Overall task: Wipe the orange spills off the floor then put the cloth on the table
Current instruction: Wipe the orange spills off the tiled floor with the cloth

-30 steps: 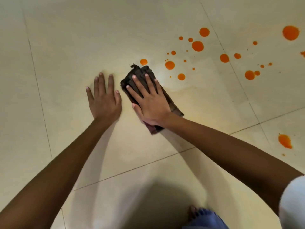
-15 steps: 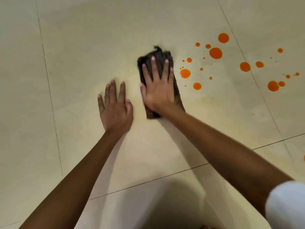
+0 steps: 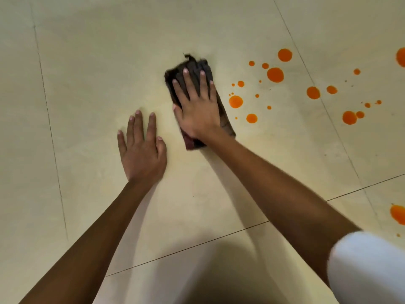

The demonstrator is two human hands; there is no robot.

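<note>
A dark brown folded cloth (image 3: 192, 68) lies flat on the cream tiled floor (image 3: 109, 62). My right hand (image 3: 197, 106) presses down on it, fingers spread over its top. Orange spills (image 3: 275, 75) dot the floor to the right of the cloth, the nearest drop (image 3: 236, 101) just beside its right edge. Further drops (image 3: 349, 117) spread toward the right edge, and a larger blot (image 3: 397, 212) sits low at the right. My left hand (image 3: 142, 150) rests flat on the floor left of the cloth, fingers apart, holding nothing.
Thin tile joints (image 3: 52, 137) cross the floor. A shadow (image 3: 219, 275) falls on the tiles at the bottom middle. My white sleeve (image 3: 368, 266) shows at the lower right. No table is in view.
My right hand has pushed the cloth forward and over the orange drop that sat just ahead of it; that drop no longer shows. My left hand stays flat on the floor.
</note>
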